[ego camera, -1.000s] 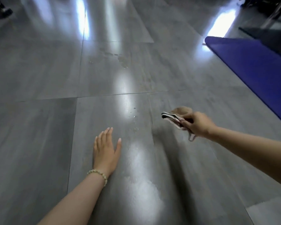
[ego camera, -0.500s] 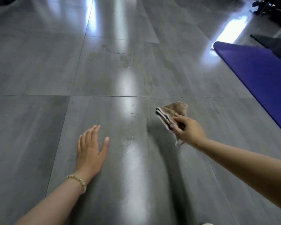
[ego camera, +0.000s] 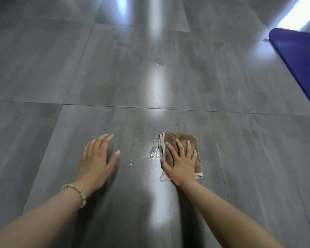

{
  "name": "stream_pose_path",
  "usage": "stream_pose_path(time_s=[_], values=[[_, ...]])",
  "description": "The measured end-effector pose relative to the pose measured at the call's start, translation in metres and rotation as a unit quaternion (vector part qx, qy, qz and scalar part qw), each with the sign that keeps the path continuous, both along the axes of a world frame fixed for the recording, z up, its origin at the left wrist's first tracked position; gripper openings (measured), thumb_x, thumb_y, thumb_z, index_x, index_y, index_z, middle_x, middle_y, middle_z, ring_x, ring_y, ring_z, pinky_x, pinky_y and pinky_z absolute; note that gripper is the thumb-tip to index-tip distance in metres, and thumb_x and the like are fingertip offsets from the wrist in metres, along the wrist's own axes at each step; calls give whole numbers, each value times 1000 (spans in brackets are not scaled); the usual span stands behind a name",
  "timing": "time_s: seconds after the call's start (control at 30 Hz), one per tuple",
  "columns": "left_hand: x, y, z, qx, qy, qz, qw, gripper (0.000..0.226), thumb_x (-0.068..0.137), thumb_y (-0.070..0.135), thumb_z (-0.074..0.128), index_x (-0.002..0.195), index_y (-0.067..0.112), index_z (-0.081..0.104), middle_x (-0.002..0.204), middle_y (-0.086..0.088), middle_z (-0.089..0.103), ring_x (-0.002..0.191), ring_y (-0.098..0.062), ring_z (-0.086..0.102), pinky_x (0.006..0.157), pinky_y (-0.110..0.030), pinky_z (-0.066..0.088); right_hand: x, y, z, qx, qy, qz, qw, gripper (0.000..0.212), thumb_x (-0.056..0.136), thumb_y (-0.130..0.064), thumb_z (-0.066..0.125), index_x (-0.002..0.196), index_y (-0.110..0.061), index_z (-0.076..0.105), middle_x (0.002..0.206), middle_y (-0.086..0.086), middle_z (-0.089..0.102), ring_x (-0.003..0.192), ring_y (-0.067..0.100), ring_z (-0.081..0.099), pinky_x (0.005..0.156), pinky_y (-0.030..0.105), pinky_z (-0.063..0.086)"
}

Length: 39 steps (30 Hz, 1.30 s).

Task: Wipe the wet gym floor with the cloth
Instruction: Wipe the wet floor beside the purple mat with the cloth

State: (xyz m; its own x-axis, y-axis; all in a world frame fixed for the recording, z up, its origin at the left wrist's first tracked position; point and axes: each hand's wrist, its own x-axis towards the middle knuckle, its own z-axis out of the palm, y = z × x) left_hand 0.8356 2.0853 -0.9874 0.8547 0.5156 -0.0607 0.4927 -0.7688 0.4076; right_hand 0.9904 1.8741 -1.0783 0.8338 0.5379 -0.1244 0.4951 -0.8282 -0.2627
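Cloth (ego camera: pixel 182 136): brown, folded into a rough rectangle, pale trim along the left and near edges; flat on the floor a little right of centre, on the near tile, pinned under the right hand.
Right hand (ego camera: pixel 181 163): palm down on the cloth, fingers straight and slightly spread, pointing away; pressing only, nothing curled round or pinched; thumb at the cloth's left edge.
Left hand (ego camera: pixel 97 158): palm down, fingers straight and close together, thumb out to the right; holding nothing; touching the floor or just above it, impossible to tell; well left of the cloth.
Floor (ego camera: pixel 115 77): large grey glossy tiles, thin dark joints, bright streaks of reflected light down the middle.
Water (ego camera: pixel 151 153): small shiny puddle and drops just left of the cloth, reaching its left edge, between the two hands.
Far wet marks (ego camera: pixel 158 59): fainter patches on the next tile, well beyond both hands.
Bracelet (ego camera: pixel 77 191): pale beads, round the left wrist.
Mat (ego camera: pixel 299 56): blue, at the far right, well apart from the cloth.
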Motion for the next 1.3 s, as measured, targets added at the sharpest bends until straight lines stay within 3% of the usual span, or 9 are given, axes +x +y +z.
stream_pose_path(time_s=[0.13,0.27,0.37,0.53,0.67,0.83,1.1,1.2,1.3], values=[[-16,13,-32,7,94,-5,996,88,72,73,9,145,25,20,151,2,22,139,-18,16,115,-37,11,13,2,-2,-8,-57,-6,998,55,81,-57,36,121,-27,58,129,7,54,123,31,30,95,62,35],[-30,51,-66,24,175,0,984,95,62,82,-1,145,36,-2,156,6,-2,143,-19,-3,115,-41,-7,14,-7,-10,-31,-34,21,999,68,82,-66,20,145,-42,27,157,-6,17,143,27,2,111,57,7],[-35,63,-74,39,171,-1,985,92,63,84,-1,144,40,-1,156,8,-1,143,-18,-3,114,-44,-9,22,-18,0,-93,22,-15,995,74,70,-71,3,141,-50,-9,149,-17,-22,142,29,-22,114,52,-5],[-35,66,-74,44,140,-16,989,93,64,85,0,144,40,7,155,7,9,143,-18,4,113,-41,-11,26,-11,13,-82,63,-132,986,82,69,-71,0,147,-44,1,158,-6,-11,142,37,-15,116,47,-2],[-35,67,-80,46,119,-8,992,91,67,82,-7,144,39,15,154,5,15,142,-19,9,114,-39,-9,-38,72,-2,-11,51,12,999,64,79,-69,4,142,-52,0,155,-11,-14,141,39,-19,114,48,-12],[-33,70,-79,29,111,9,993,98,64,82,-17,143,38,22,153,4,19,140,-20,13,114,-42,-8,-74,95,-11,-2,-12,259,966,54,94,-60,20,145,-44,21,156,-5,19,143,41,4,111,49,4],[-32,67,-75,27,127,6,992,97,64,78,-20,144,38,17,154,5,14,141,-19,8,114,-45,-9,-4,45,-1,-26,47,-151,987,53,95,-55,13,147,-45,2,158,-8,-11,143,36,-15,116,48,-8],[-31,68,-75,18,117,3,993,89,69,74,-13,144,37,18,154,4,16,141,-19,9,114,-46,-8,-77,104,-1,6,29,96,995,59,89,-60,12,147,-45,11,157,-8,-5,142,44,-9,114,50,-8],[-38,71,-76,20,89,10,996,84,75,71,-7,144,33,22,152,2,22,140,-19,13,114,-45,-7,-122,89,-10,22,-8,370,929,52,94,-53,31,144,-44,24,157,-6,16,142,43,9,113,51,2]])
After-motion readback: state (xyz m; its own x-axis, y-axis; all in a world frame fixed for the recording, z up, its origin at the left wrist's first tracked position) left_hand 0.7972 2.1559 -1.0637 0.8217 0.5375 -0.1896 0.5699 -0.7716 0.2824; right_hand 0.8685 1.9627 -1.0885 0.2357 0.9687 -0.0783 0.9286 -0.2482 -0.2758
